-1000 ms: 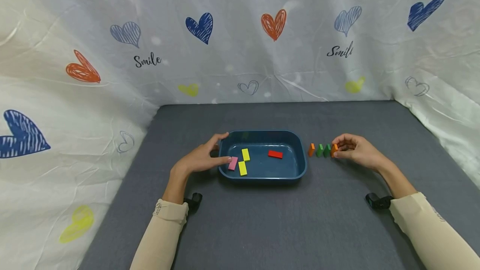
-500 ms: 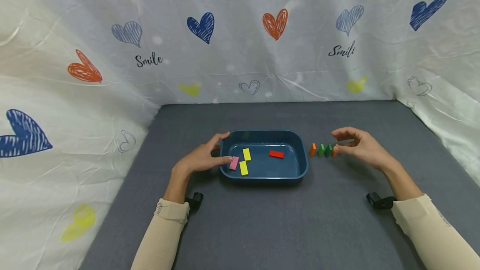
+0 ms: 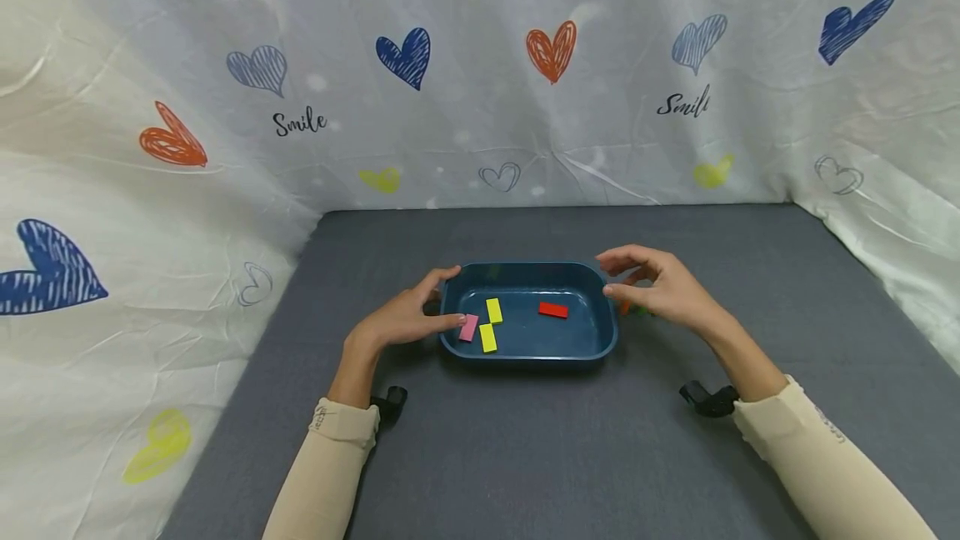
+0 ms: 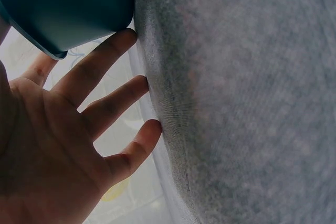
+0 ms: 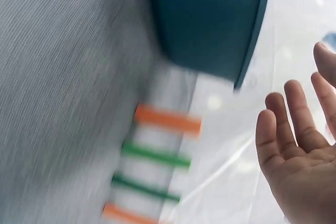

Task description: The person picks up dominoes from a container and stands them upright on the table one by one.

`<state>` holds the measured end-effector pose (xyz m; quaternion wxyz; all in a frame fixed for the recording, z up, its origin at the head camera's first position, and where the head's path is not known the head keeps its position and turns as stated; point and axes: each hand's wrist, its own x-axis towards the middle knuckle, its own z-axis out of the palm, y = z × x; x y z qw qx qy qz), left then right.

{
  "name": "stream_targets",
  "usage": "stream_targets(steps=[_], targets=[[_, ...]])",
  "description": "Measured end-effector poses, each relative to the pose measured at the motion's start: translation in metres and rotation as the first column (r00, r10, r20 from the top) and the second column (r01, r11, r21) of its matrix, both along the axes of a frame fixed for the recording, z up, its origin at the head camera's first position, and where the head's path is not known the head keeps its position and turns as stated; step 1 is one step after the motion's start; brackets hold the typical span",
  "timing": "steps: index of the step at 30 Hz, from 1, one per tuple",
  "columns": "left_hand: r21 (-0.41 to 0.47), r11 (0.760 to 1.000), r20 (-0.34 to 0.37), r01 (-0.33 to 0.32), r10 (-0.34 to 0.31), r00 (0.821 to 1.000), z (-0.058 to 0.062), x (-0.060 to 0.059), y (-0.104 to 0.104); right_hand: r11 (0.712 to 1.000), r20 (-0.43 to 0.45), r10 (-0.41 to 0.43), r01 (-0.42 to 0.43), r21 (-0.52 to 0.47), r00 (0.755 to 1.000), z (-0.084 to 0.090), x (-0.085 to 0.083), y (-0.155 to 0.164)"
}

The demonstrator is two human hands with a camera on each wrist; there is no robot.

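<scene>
My left hand (image 3: 405, 315) rests at the left end of a dark blue tray (image 3: 528, 357), its thumb over the rim by a pink domino (image 3: 468, 328). In the left wrist view, the spread fingers (image 4: 100, 66) reach along the tray's outer side and down to the cloth. Two yellow dominoes (image 3: 488, 338) and a red domino (image 3: 553, 310) also lie in the tray. Over its right rim, my right hand (image 3: 667, 286) hovers with nothing between thumb and fingers. Behind that hand, partly hidden, stands a row of upright dominoes: orange (image 5: 169, 120), green (image 5: 157, 156), darker green (image 5: 146, 188) and orange again (image 5: 130, 215).
Grey cloth (image 3: 525, 440) covers the table. A white curtain (image 3: 465, 132) printed with hearts and "Smile" hangs at the back and sides. A black wrist device (image 3: 708, 400) is worn below each sleeve cuff.
My right hand has let go of the orange domino at the row's far end, lifted, and moved left to the tray's right rim. The left hand and tray stay in place.
</scene>
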<state>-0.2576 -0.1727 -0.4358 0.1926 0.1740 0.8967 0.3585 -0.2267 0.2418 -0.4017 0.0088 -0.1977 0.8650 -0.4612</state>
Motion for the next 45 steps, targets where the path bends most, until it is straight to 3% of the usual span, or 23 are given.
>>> stream_targets(steps=[8,15,20,25,29,37,45], targets=[[-0.015,1.0,-0.005,-0.003,0.003,1.0,0.002,0.001,0.0,0.984,-0.046,0.174,-0.173,0.04,0.984,-0.006,-0.012,-0.047],[-0.021,1.0,0.001,-0.012,0.012,1.0,0.003,0.001,0.001,0.966,-0.014,0.238,-0.235,0.112,0.971,-0.012,-0.018,-0.072],[-0.022,0.999,0.009,-0.024,0.024,1.0,0.0,0.0,0.001,0.949,0.002,0.241,-0.236,0.208,0.971,-0.018,-0.02,-0.08],[-0.033,0.999,0.006,-0.039,0.04,0.999,-0.001,-0.001,0.002,0.916,0.021,0.193,-0.188,0.354,0.981,-0.021,-0.018,-0.085],[-0.034,0.999,0.0,-0.037,0.037,0.999,-0.001,-0.001,0.001,0.896,0.027,0.165,-0.161,0.414,0.986,-0.022,-0.018,-0.089],[-0.035,0.999,-0.002,-0.028,0.028,1.0,0.001,-0.001,0.001,0.894,0.045,0.186,-0.188,0.407,0.981,-0.026,-0.019,-0.095],[-0.03,0.999,0.012,-0.024,0.025,1.0,0.001,-0.002,0.001,0.912,0.097,0.276,-0.293,0.286,0.956,-0.032,-0.019,-0.097]])
